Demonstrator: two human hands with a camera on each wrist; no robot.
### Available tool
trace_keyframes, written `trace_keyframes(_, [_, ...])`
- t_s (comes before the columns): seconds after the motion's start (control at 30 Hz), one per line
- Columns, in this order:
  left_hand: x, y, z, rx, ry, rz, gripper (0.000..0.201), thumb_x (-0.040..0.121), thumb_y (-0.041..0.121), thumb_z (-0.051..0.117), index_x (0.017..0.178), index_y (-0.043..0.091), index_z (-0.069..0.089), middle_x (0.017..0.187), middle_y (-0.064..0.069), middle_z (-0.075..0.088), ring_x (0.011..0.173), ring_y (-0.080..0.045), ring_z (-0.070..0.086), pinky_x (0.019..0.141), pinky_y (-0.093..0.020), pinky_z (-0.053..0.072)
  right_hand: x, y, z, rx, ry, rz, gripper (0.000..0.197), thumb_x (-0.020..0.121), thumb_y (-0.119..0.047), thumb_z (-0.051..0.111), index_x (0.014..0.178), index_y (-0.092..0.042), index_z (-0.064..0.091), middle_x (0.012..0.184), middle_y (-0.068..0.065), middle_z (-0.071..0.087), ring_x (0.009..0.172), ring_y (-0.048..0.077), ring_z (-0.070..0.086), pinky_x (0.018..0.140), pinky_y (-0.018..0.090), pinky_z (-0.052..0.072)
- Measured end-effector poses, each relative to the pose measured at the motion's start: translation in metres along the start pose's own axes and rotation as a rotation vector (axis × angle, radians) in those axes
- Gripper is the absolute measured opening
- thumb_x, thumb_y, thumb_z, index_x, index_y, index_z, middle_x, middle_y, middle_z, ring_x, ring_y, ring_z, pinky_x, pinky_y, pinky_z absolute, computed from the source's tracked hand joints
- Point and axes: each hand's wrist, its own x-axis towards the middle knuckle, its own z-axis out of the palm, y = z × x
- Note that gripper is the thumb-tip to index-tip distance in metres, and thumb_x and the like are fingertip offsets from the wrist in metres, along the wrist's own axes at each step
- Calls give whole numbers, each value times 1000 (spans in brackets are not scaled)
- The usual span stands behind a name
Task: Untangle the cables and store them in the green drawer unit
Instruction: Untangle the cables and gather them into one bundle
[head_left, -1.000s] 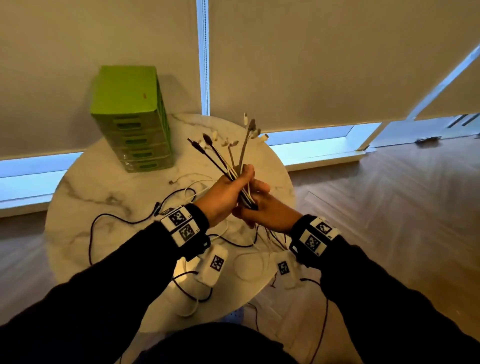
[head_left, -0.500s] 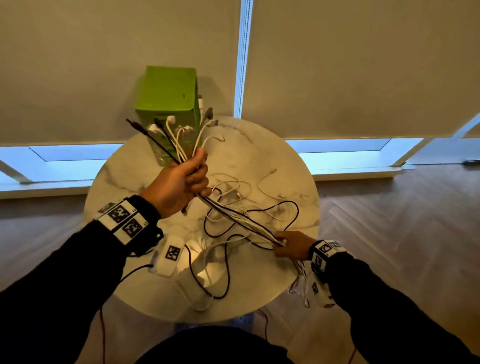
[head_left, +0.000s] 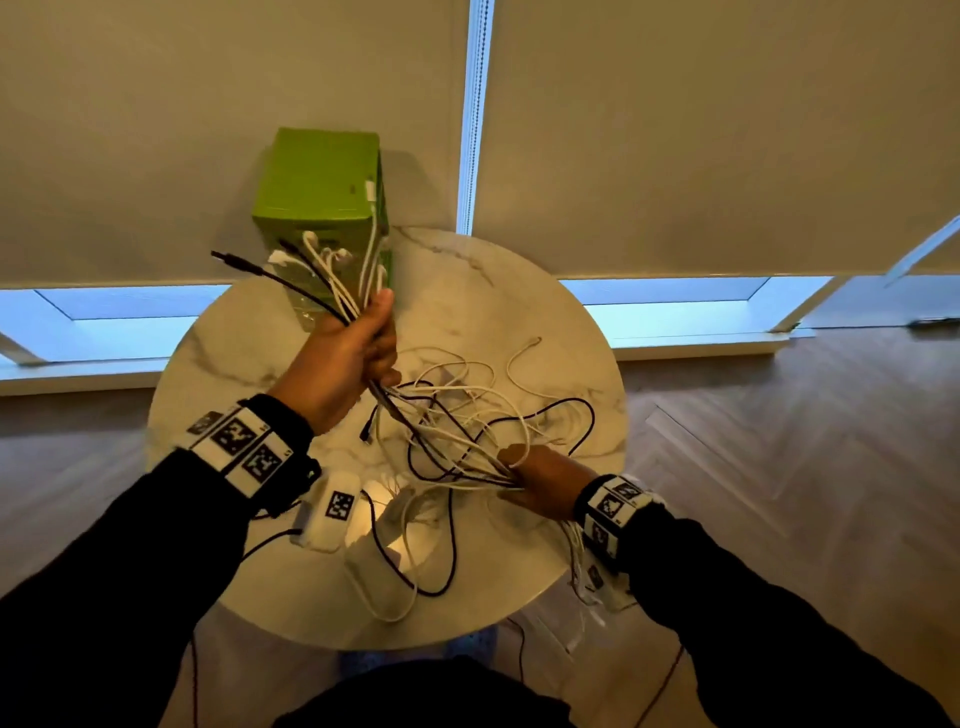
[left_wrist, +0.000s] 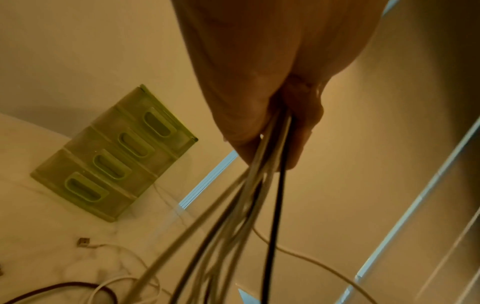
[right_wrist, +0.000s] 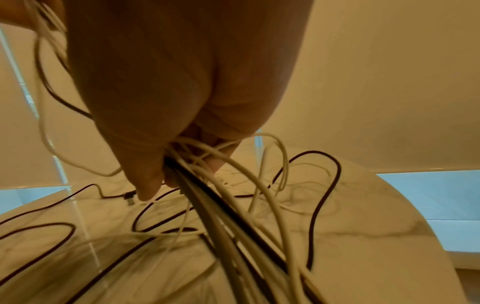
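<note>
A bundle of white and black cables (head_left: 441, 431) stretches between my two hands above the round marble table (head_left: 519, 291). My left hand (head_left: 353, 358) grips the bundle near its plug ends, which fan upward in front of the green drawer unit (head_left: 319, 182). My right hand (head_left: 540, 480) grips the same bundle lower down, near the table's front right edge. Loose loops hang and lie tangled between the hands. In the left wrist view the fingers (left_wrist: 272, 133) close around the cables (left_wrist: 249, 205), and the drawer unit (left_wrist: 114, 158) shows all its drawers closed. In the right wrist view the fingers (right_wrist: 155, 174) clamp the strands (right_wrist: 233, 205).
A white tagged device (head_left: 332, 512) lies near the table's front edge, with a black cable loop (head_left: 415, 566) beside it. A loose plug (left_wrist: 83, 242) rests on the marble. Window blinds stand behind the table; wooden floor (head_left: 779, 467) lies to the right.
The hands, together a second ago, have drawn apart. The left went up and back towards the drawer unit with the plug ends. The right slid down the bundle to the front right.
</note>
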Motion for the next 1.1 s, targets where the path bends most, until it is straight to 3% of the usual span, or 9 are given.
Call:
trace_keyframes(0.13, [10,-15,10,84,-16,-22,39,105,36,49,69,28,39,62,4,20,51,-13,18,49,-26,29,-14,5,7,100,-296,37,77,78,-33,84,142,-17,46,144,2,47,129,19,45,110,32,36])
trace_keyframes(0.23, [17,-13,13,110,-8,-41,39,105,33,49,68,26,38,63,3,18,51,-14,16,49,-26,24,-25,26,-5,148,-370,169,102,68,-44,89,151,-27,34,155,-7,34,139,15,38,116,37,35])
trace_keyframes(0.4, [27,-15,10,178,60,-41,38,105,34,50,71,26,38,63,4,19,52,-14,16,49,-25,24,-21,70,-39,331,-164,313,64,82,-4,74,138,-19,50,139,-4,47,119,18,55,92,28,49])
trace_keyframes(0.5, [28,-21,8,196,85,-39,37,105,36,49,72,26,36,62,6,21,51,-13,18,48,-25,28,0,92,-38,260,12,439,30,89,-6,61,117,-17,62,125,4,62,110,21,60,85,23,41])
trace_keyframes(0.67, [18,-40,16,236,107,-59,34,105,36,48,77,24,33,62,6,21,51,-12,20,51,-30,25,44,85,-15,345,-87,517,32,98,-20,56,127,-6,53,124,14,62,114,33,59,92,36,45])
trace_keyframes(0.77, [11,-50,18,232,137,-62,33,106,34,45,78,23,32,63,6,21,53,-12,20,52,-31,24,66,69,-13,496,-38,494,32,95,-23,62,120,-11,47,115,13,63,105,31,61,89,41,48])
trace_keyframes(0.9, [7,-63,18,155,222,-83,37,108,33,43,73,24,31,60,7,21,53,-11,18,56,-34,21,77,38,-33,1013,168,435,31,97,-8,62,117,-7,38,86,12,59,81,29,65,66,29,55])
trace_keyframes(1.0, [8,-74,13,93,254,-99,37,107,35,43,73,26,31,61,6,18,54,-12,15,60,-39,16,79,12,-61,1005,196,249,20,98,2,52,109,-10,40,88,11,55,61,18,62,55,23,47])
trace_keyframes(1.1, [9,-78,9,1,294,-145,32,106,40,45,78,25,39,60,7,17,53,-12,15,57,-32,24,75,-14,-88,990,201,55,22,96,8,45,105,-11,39,99,13,59,60,19,51,54,19,41])
